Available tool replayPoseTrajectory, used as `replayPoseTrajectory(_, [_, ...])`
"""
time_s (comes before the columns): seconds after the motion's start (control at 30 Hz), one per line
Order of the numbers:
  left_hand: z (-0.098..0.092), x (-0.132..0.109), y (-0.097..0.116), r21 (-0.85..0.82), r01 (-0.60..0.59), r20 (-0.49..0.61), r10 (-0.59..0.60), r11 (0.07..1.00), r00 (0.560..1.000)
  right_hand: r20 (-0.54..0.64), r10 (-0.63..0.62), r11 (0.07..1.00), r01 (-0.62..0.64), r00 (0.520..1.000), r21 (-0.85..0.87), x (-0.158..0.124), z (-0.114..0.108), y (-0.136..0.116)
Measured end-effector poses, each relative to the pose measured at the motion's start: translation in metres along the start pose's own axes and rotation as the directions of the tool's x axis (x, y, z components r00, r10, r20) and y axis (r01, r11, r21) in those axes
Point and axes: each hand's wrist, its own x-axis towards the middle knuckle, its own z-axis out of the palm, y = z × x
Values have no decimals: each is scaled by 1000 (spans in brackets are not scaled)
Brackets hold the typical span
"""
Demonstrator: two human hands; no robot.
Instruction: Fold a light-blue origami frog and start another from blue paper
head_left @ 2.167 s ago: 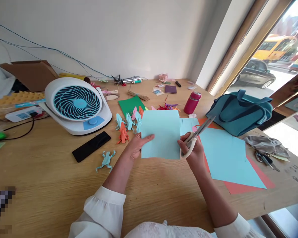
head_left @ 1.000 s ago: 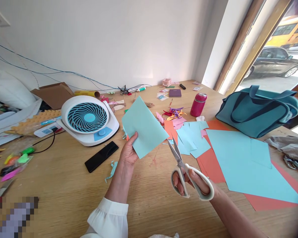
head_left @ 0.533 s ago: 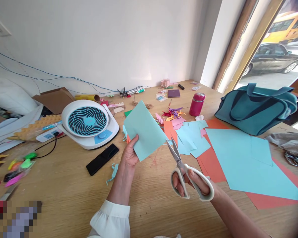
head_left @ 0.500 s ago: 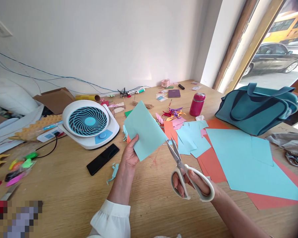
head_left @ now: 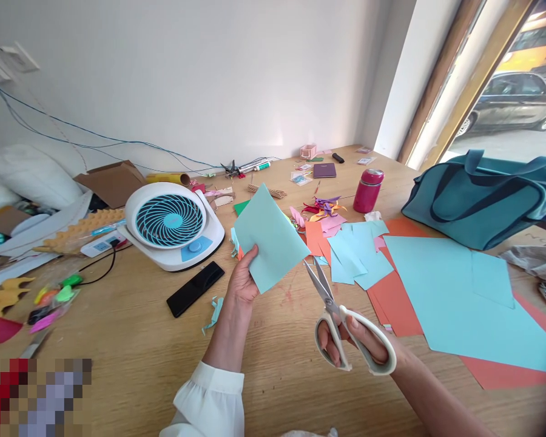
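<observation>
My left hand pinches a light blue sheet of paper near its lower left edge, thumb on the front; the sheet is held up above the table, tilted. In my right hand is a pair of scissors with white handles, fingers and thumb through the loops. Their blades are parted a little and point up and left, just below the sheet's right corner. Behind them lie cut light blue pieces and orange paper. A large light blue sheet rests over orange sheets at the right.
A white fan and a black phone are on the left of the wooden table. Blue scraps lie beside my left wrist. A pink flask and a teal bag stand at the back right.
The view has turned slightly left, so the surroundings appear shifted right. Both hands keep their holds on the paper and scissors, with little change between them.
</observation>
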Motion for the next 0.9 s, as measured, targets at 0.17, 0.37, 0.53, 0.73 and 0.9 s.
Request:
replayPoseTrajectory(0.17, [7, -5, 0, -28, -22, -98, 19, 999, 995, -4, -2, 1000, 2, 1000, 12, -1, -1, 3])
replayPoseTrajectory(0.37, [7, -7, -1, 5, -2, -51, 2, 1000, 999, -17, -19, 1000, 19, 1000, 8, -2, -3, 8])
replayPoseTrajectory(0.53, [2, -6, -3, 84, 9, -48, -4, 996, 999, -47, -37, 999, 35, 998, -36, -4, -4, 10])
replayPoseTrajectory(0.73, [-2, -5, -2, 128, -20, -15, 22, 992, 1000, -43, -39, 999, 38, 998, -25, -1, -3, 9])
replayPoseTrajectory(0.9, [-5, -5, 0, 155, -21, 19, 18, 988, 1000, -55, -75, 997, 74, 996, -28, 1, -1, 9])
